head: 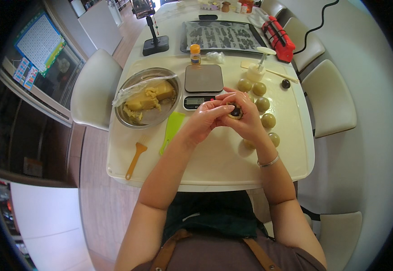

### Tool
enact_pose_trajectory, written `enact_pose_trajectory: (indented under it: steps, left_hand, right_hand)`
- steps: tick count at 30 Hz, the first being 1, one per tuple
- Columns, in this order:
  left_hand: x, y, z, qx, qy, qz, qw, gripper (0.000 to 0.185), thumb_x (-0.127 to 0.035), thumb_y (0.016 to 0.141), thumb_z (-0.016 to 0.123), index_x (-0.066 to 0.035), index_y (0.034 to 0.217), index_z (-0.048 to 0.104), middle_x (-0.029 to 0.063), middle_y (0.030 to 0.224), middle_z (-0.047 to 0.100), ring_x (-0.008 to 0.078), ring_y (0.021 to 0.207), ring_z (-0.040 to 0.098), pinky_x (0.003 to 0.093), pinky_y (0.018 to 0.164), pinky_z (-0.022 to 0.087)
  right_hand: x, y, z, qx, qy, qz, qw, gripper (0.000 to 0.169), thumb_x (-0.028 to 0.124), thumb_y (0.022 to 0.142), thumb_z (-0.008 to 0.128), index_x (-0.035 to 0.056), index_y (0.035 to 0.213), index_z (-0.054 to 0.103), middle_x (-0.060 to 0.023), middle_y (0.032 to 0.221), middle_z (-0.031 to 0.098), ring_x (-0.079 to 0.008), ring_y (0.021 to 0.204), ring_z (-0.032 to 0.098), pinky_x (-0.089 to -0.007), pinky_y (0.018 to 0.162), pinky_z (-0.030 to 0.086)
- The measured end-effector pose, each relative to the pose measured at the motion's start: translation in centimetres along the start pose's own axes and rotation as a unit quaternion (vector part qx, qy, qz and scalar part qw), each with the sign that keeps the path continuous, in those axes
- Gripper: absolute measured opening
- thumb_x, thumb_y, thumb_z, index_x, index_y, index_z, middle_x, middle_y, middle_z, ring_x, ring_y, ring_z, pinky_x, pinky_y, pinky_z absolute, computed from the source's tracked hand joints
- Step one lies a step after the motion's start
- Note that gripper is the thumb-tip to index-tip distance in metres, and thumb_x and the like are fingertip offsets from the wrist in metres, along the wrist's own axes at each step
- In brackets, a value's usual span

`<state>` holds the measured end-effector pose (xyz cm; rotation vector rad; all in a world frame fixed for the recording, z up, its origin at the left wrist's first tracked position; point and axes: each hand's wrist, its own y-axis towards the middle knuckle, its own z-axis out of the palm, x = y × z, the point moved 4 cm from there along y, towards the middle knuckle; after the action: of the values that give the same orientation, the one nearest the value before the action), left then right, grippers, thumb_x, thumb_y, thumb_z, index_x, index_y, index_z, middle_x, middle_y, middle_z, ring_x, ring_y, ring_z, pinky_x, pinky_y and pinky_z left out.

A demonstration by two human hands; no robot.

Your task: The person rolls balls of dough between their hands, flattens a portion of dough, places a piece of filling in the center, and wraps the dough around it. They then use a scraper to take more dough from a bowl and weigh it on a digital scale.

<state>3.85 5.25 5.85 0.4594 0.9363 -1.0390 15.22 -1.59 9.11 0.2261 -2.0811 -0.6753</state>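
Between both hands, in front of the kitchen scale (204, 78), is a dark filling ball (236, 111) partly wrapped in pale yellow dough (235, 117). My right hand (245, 111) curls around the dough from the right. My left hand (210, 117) meets it from the left, a thumb on the dark ball. Several smooth greenish-yellow dough balls (268, 120) stand in rows beside and beneath my right hand. One bare dark ball (285, 84) lies farther right. A steel bowl (178, 101) at the left holds a lump of yellow dough (145, 100) partly under plastic film (132, 92).
A green scraper (172, 130) and an orange-handled brush (136, 161) lie at the left. Behind the scale stand an orange-capped jar (195, 55) and a lined baking tray (221, 35). A plunger mould (258, 69), a phone stand (155, 44) and a red case (278, 39) are nearby.
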Motion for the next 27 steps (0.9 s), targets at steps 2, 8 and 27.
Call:
enact_pose_trajectory:
  steps: [2, 8, 27]
  left_hand:
    - [-0.1, -0.2, 0.3, -0.015, 0.007, 0.000, 1.000, 0.030, -0.023, 0.093, 0.060, -0.007, 0.118, 0.060, 0.0026, 0.105, 0.066, 0.0092, 0.091, 0.064, 0.0265, 0.082, 0.054]
    - [-0.5, -0.1, 0.6, 0.061, -0.138, -0.003, 0.989, 0.042, -0.035, 0.099, 0.047, -0.005, 0.128, 0.052, 0.0074, 0.112, 0.064, 0.0175, 0.104, 0.063, 0.0353, 0.094, 0.050]
    - [0.4, 0.1, 0.3, -0.029, -0.076, 0.008, 0.997, 0.030, -0.030, 0.099, 0.053, -0.005, 0.113, 0.061, 0.0053, 0.105, 0.066, 0.0151, 0.093, 0.066, 0.0321, 0.085, 0.056]
  right_hand:
    - [-0.3, 0.0, 0.3, -0.021, 0.007, 0.006, 1.000, 0.027, 0.016, 0.075, 0.075, 0.0110, 0.096, 0.060, -0.0032, 0.108, 0.068, -0.0295, 0.125, 0.052, -0.0595, 0.107, 0.021]
    - [-1.2, -0.4, 0.8, -0.117, 0.060, 0.058, 0.990, 0.027, 0.024, 0.081, 0.073, 0.0073, 0.096, 0.058, -0.0085, 0.102, 0.066, -0.0310, 0.117, 0.055, -0.0459, 0.104, 0.031]
    - [-0.1, -0.2, -0.1, -0.085, -0.164, -0.047, 0.982, 0.031, 0.026, 0.083, 0.071, 0.0096, 0.107, 0.060, -0.0056, 0.110, 0.065, -0.0308, 0.124, 0.051, -0.0586, 0.108, 0.020]
